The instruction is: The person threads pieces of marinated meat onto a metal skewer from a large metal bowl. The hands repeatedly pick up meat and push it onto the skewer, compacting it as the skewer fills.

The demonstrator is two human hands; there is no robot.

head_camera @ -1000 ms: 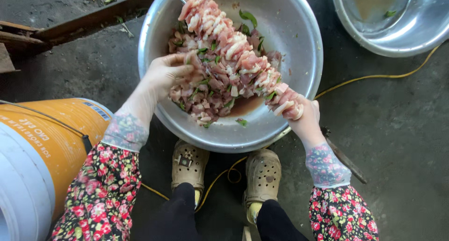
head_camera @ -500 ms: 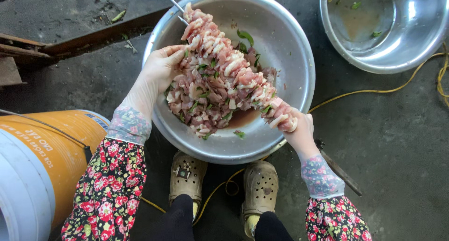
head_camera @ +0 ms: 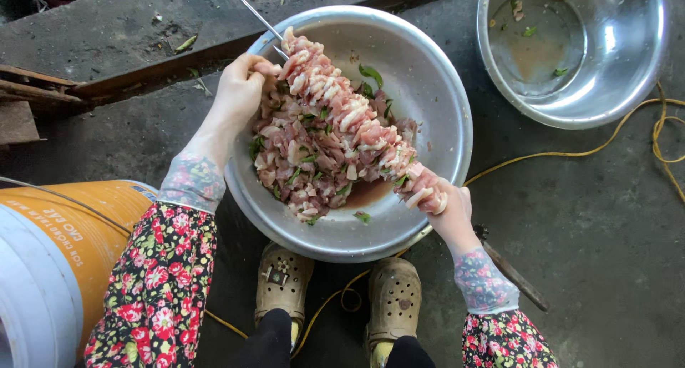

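Meat being packed along the metal skewer above the large steel bowl. Left hand pressing the upper pieces, fingers curled; right hand clamped round the lower end. Best keeping the skewer over the bowl, squeezing evenly, catching drips.

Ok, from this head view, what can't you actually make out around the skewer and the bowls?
- Skewer: its far tip is cut off by the top edge, and its lower end is hidden under the meat and the right hand.
- Left hand: fingers partly buried in the meat.
- Big bowl: bottom covered by meat.
- Second bowl: rim cut by the top edge.
- Orange bucket: cut off at the left edge.
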